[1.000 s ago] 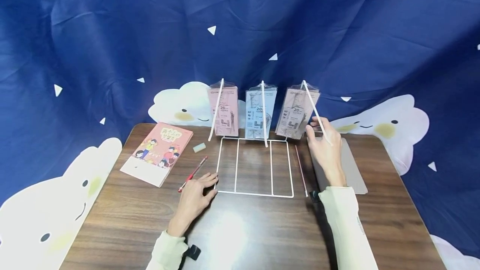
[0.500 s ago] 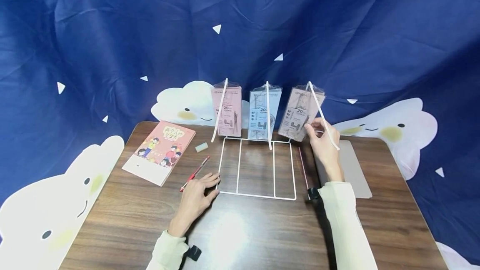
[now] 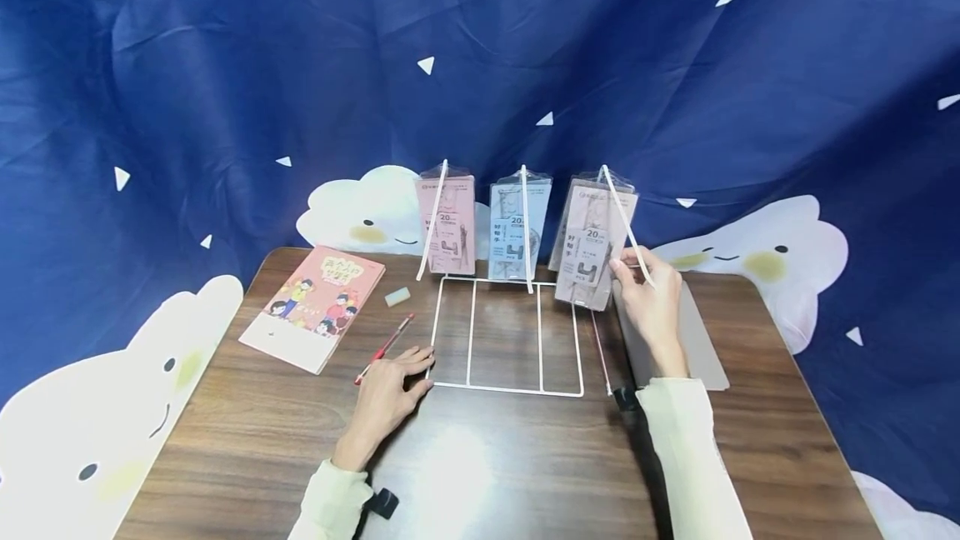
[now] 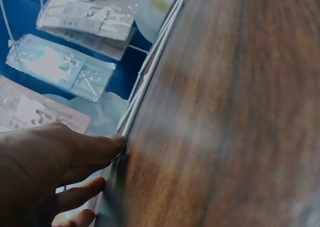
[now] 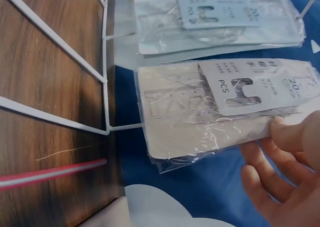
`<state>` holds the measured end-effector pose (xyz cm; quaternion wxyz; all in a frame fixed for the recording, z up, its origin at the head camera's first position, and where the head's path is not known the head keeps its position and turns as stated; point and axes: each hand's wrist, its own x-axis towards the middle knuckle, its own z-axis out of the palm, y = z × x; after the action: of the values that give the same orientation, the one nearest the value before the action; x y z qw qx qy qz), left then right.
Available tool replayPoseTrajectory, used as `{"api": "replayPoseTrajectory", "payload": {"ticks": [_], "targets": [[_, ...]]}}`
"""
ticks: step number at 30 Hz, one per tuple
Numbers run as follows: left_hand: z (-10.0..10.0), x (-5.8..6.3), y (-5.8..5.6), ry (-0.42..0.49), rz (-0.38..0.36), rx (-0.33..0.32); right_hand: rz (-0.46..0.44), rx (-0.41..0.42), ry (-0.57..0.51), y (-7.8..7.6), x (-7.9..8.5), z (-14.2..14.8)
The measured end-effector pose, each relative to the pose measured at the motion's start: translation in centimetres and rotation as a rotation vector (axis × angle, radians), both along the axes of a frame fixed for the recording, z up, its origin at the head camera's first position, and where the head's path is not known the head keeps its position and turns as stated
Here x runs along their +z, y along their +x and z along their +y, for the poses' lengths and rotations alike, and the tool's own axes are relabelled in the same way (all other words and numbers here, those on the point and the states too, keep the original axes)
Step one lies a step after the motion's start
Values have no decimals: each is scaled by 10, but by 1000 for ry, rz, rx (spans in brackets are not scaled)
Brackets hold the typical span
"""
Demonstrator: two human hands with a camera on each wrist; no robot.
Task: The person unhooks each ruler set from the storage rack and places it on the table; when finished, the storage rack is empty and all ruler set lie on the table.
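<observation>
My right hand [image 3: 654, 307] pinches the lower right edge of a beige ruler-set packet [image 3: 579, 277] on the right hook of a white wire rack [image 3: 506, 389]. In the right wrist view the thumb lies on the packet's face [image 5: 175, 97] and the other fingers are behind. A second beige packet [image 4: 120, 49] shows behind it in the left wrist view. A blue packet [image 3: 506, 252] hangs on the middle hook and a pink packet [image 3: 455, 240] on the left one. My left hand [image 3: 384, 400] rests its extended fingers and thumb on the left rail of the rack's base.
A pink picture-covered book [image 3: 315, 307], an eraser [image 3: 397, 297] and a red pen [image 3: 385, 347] lie left of the rack. To its right are a thin red-and-white stick [image 3: 601, 352] and a flat grey panel [image 3: 701, 340]. A blue patterned cloth [image 3: 480, 48] hangs behind the wooden table [image 3: 540, 473].
My right hand has come from beside the right hook to grip the beige packet. The front packet has swung forward and lower, away from the one behind. My left hand stays put.
</observation>
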<state>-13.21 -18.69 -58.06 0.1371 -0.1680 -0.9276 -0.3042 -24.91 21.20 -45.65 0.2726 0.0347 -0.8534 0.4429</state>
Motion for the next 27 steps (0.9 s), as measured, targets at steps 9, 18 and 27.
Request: {"api": "replayPoseTrajectory", "payload": {"ticks": [9,18,27], "targets": [[-5,2,2,-23,-4,8,-51,69,-41,32,10,-6],[-1,2,1,-13,30,4,-59,83,-20,59,23,-4],[3,3,3,-10,21,10,-112,89,-41,95,34,5]]}}
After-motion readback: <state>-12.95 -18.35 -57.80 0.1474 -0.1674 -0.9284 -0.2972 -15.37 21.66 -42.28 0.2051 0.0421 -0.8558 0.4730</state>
